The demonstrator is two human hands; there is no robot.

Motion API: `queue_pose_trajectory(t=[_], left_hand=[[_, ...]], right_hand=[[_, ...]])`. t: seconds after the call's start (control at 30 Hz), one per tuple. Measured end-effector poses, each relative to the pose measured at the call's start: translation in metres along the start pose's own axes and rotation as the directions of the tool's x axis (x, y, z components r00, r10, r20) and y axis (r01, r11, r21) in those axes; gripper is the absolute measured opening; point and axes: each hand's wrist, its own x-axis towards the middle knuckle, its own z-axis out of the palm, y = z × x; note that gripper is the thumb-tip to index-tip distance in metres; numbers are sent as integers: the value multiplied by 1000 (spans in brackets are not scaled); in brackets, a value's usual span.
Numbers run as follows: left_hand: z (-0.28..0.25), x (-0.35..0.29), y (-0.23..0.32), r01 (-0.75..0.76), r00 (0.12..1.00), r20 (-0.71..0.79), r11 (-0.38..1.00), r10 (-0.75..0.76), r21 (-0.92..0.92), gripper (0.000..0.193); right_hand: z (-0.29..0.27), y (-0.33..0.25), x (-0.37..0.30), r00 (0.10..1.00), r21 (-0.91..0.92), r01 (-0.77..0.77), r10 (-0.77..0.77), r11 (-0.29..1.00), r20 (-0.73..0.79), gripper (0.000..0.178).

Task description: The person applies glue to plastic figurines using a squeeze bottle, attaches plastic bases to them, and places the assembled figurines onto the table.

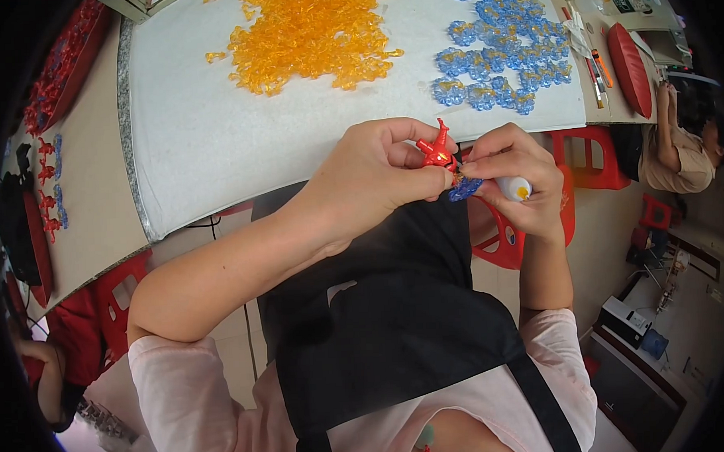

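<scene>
Close to the table's near edge, my left hand point(380, 165) is closed around a small red toy figure point(437, 153), pinched between thumb and fingers. Just below the figure is a dark blue translucent piece point(465, 190), apparently against its lower end. Beside it, my right hand point(521, 173) has thumb and forefinger pressed together at the figure's side; what lies between those tips is too small to tell. A white bottle point(514, 189) with a yellow spot on its end is tucked in the same hand.
On the white tabletop point(191, 136) lie a heap of orange translucent pieces point(308, 40) and rows of light blue pieces point(491, 54). Pens and brushes point(598, 78) and a red tray point(629, 61) are at right. Red figures point(47, 185) stand at left. Co-workers point(686, 155) sit on both sides.
</scene>
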Motion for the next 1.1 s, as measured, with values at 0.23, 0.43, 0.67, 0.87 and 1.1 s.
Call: queue_pose_trajectory(t=[0.23,0.43,0.67,0.87,1.1], left_hand=[[-6,3,2,-1,1000,25,1000,1,5,27],[-19,-10,-7,-95,995,-30,995,96,43,28],[-57,-49,-7,-456,818,-81,728,569,512,25],[-169,-129,35,202,412,-192,116,891,973,27],[-307,-175,81,612,290,-443,191,848,767,31]], right_hand=[[1,0,4,1000,-15,-12,12,1000,3,28],[16,0,10,998,-91,54,-51,994,36,28],[49,-2,9,987,0,111,-111,994,-113,26],[52,1,13,992,61,82,-76,995,-103,26],[55,3,3,992,79,-39,48,996,-116,24]])
